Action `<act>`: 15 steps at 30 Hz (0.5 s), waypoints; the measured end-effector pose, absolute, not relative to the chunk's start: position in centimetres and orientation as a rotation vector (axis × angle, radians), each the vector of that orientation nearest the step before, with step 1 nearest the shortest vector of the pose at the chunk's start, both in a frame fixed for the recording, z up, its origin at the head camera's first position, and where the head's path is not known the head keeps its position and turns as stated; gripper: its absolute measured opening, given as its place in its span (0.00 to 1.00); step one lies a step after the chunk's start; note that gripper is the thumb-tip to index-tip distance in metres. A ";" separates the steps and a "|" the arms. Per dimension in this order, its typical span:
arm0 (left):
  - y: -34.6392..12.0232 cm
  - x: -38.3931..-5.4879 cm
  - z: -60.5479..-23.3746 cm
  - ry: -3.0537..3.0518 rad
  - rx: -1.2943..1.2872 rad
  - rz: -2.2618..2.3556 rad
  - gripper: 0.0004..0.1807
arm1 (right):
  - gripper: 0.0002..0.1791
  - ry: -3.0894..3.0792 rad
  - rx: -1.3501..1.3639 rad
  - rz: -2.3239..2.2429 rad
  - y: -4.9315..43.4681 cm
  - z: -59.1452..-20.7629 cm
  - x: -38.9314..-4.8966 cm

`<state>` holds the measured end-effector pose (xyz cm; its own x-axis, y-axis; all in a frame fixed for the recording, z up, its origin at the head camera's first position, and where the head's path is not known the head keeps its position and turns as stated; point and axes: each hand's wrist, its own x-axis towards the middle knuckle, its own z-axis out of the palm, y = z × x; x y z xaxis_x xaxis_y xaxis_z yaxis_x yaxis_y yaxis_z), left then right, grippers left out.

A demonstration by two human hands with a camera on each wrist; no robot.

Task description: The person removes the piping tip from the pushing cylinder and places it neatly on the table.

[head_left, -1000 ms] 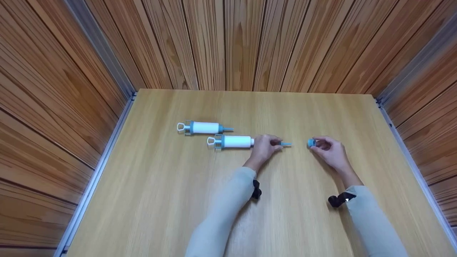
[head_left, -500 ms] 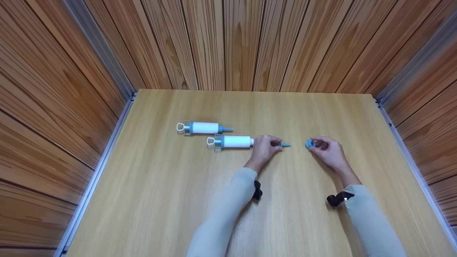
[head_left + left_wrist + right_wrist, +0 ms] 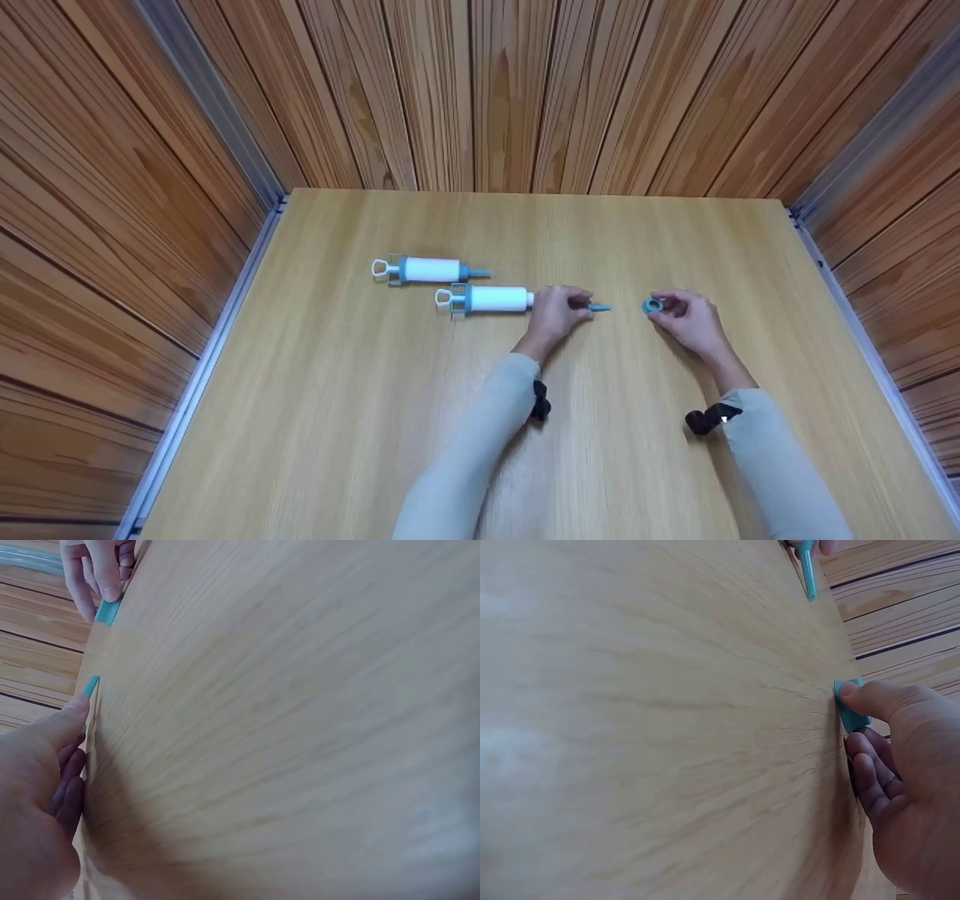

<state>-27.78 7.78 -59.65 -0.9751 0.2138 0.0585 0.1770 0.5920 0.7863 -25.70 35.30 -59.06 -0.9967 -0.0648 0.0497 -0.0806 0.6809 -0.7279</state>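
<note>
In the head view, my left hand [image 3: 553,313] pinches a small blue nozzle [image 3: 599,307] whose tapered tip points right. Its wider end is hidden by the fingers. To the right, my right hand [image 3: 691,321] holds a short blue ring cap [image 3: 652,305] by thumb and fingers, its round opening showing. The ring and the nozzle are apart, a short gap between them. A white toy syringe [image 3: 498,298] with a blue collar and white ring handle lies just left of my left hand, its front end bare white.
Behind that syringe lies a second, similar one [image 3: 432,269], with a blue nozzle on its front end. Both lie on the wooden table [image 3: 337,420]. Wood-panelled walls [image 3: 510,97] stand at the back and sides.
The ring cap in my right hand has turned, so its opening faces the head camera more. The nozzle in my left hand has tilted slightly. Both syringes stay put.
</note>
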 end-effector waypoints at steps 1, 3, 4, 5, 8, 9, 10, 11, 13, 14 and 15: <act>7.8 -27.8 -59.7 2.767 0.345 1.356 0.19 | 0.22 -2.862 0.125 1.240 35.3 -59.1 -25.7; 7.7 -27.8 -59.7 2.771 0.358 1.356 0.19 | 0.23 -2.862 0.130 1.240 35.3 -59.1 -25.7; 7.7 -27.8 -59.7 2.772 0.364 1.356 0.19 | 0.23 -2.862 0.134 1.241 35.3 -59.0 -25.7; 7.7 -27.9 -59.7 2.772 0.369 1.357 0.19 | 0.24 -2.860 0.136 1.242 35.3 -59.0 -25.7; 7.7 -27.9 -59.8 2.769 0.371 1.358 0.19 | 0.24 -2.861 0.141 1.252 35.4 -59.0 -25.6; 7.7 -27.9 -59.7 2.767 0.369 1.357 0.19 | 0.24 -2.863 0.140 1.253 35.4 -59.0 -25.6; 7.7 -27.8 -59.7 2.763 0.367 1.356 0.19 | 0.24 -2.864 0.139 1.253 35.4 -58.9 -25.6; 7.7 -27.8 -59.7 2.760 0.365 1.355 0.20 | 0.24 -2.866 0.136 1.252 35.4 -58.9 -25.6; 7.7 -27.7 -59.6 2.757 0.361 1.355 0.20 | 0.25 -2.871 0.129 1.250 35.3 -58.9 -25.6; 7.6 -27.7 -59.6 2.758 0.360 1.354 0.20 | 0.25 -2.873 0.129 1.247 35.3 -58.8 -25.6; 7.6 -27.7 -59.6 2.758 0.357 1.355 0.21 | 0.25 -2.874 0.132 1.241 35.3 -58.8 -25.7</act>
